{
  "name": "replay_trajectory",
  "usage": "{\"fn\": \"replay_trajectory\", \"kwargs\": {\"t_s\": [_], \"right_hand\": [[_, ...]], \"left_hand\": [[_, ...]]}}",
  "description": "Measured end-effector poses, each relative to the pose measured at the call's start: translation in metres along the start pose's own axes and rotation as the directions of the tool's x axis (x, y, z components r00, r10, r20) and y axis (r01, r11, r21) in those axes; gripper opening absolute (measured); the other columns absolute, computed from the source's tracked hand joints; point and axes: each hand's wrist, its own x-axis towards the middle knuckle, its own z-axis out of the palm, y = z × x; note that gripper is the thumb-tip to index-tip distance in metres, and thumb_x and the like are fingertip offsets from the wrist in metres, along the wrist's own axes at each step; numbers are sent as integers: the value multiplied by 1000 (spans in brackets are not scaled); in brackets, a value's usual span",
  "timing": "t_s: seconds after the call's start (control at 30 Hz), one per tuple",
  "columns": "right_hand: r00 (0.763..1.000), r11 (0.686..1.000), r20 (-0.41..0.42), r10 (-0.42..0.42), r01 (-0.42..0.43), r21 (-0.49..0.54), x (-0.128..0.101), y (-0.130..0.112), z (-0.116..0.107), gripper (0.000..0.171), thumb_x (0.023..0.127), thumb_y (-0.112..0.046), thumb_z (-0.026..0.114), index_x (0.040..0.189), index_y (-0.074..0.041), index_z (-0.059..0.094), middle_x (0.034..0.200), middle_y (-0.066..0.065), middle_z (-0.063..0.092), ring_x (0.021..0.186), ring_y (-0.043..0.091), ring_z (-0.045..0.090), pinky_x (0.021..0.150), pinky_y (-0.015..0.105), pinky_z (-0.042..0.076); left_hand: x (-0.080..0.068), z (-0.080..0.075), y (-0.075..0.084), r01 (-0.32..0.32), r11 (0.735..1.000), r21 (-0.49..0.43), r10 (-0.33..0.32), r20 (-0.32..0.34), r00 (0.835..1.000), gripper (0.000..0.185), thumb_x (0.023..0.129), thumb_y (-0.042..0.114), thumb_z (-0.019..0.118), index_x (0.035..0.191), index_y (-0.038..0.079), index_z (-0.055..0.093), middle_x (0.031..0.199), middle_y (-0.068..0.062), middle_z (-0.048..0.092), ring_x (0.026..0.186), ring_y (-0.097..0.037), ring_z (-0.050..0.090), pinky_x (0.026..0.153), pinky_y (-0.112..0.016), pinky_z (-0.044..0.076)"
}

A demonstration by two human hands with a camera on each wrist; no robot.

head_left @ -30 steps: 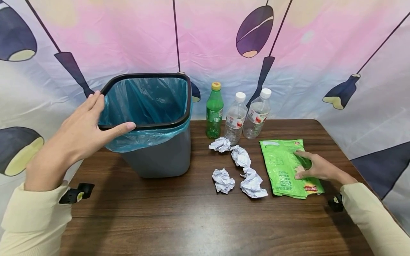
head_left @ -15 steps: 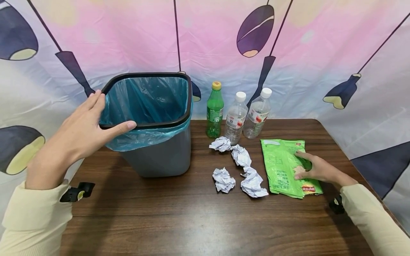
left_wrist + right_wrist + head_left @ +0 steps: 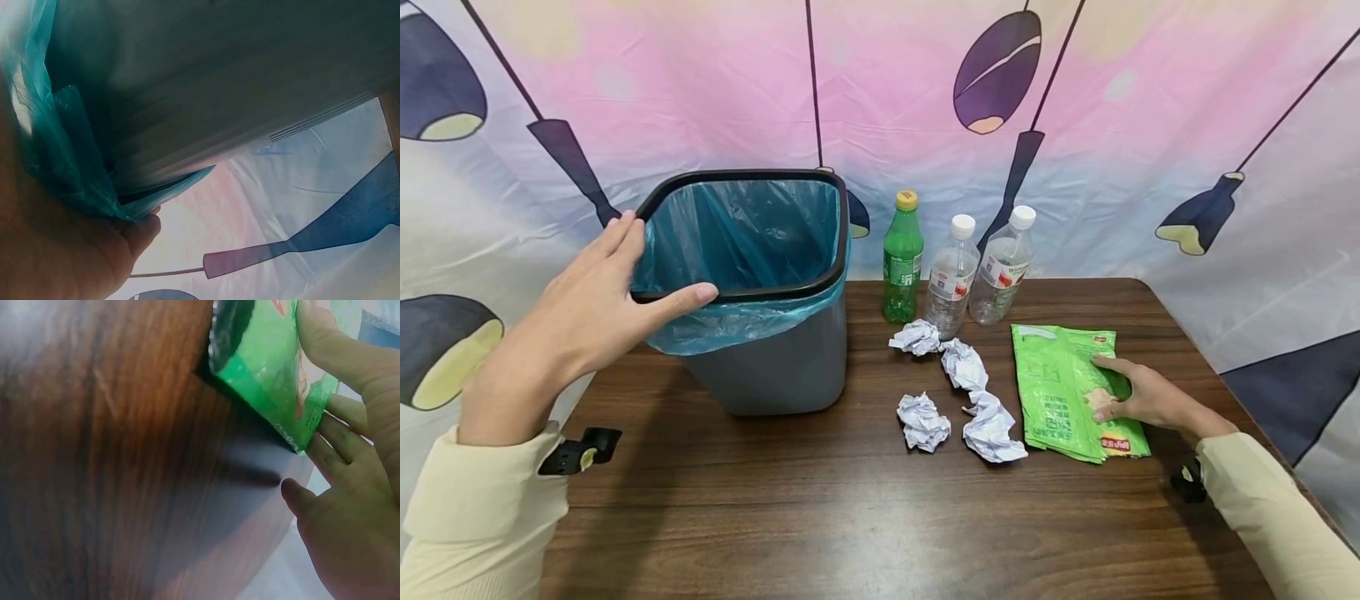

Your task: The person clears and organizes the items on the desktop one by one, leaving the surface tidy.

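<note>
A grey bin [image 3: 775, 367] lined with a blue plastic bag [image 3: 752, 321] stands at the left of the head view. My left hand [image 3: 580, 308] spans the near left corner of its black rim [image 3: 775, 293], thumb along the front edge, fingers along the side. In the left wrist view the bag's folded edge [image 3: 69, 162] lies against that hand. At the right, two or more green chip bags [image 3: 1052, 383] lie stacked flat. My right hand [image 3: 1150, 396] rests on their right side, thumb and forefinger apart on the top bag. Its other fingers are hidden from the head view.
Several crumpled paper balls [image 3: 922, 423] lie mid-table. Behind them stand a green bottle [image 3: 902, 267] with a yellow cap and two clear bottles [image 3: 951, 279] with white caps. A printed cloth [image 3: 895, 83] hangs behind the brown wooden table [image 3: 820, 508].
The chip bags have turned slightly under my right hand: their lower end has shifted left and their upper end a little right. My left hand and the bin stay in place.
</note>
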Motion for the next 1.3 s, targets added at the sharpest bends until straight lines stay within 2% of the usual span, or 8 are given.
{"fn": "replay_trajectory", "kwargs": {"t_s": [0.43,0.9,1.3], "right_hand": [[995,996,-40,90,-90,2,-2,-3,4,101,75,-43,89,148,9,42,145,43,38,130,63,35,96,73,39],[989,995,-113,100,-101,-1,-5,-6,9,90,77,-37,89,143,9,49,140,43,43,124,60,44,88,65,47],[980,994,-168,106,-108,-2,-6,-7,10,80,79,-29,89,139,11,53,138,43,47,123,60,46,89,65,47]], "left_hand": [[1,3,-3,-5,1000,-5,4,-24,1000,110,95,66,54,159,0,-6,167,-15,-16,153,-41,-8,116,-69,3],[0,2,-3,-2,1000,6,2,-17,1000,111,95,67,52,159,-1,-7,167,-17,-16,153,-42,-9,116,-69,3],[1,2,-1,-6,1000,4,7,-20,1000,111,95,67,53,159,-2,-6,166,-18,-16,153,-42,-9,116,-68,3]]}}
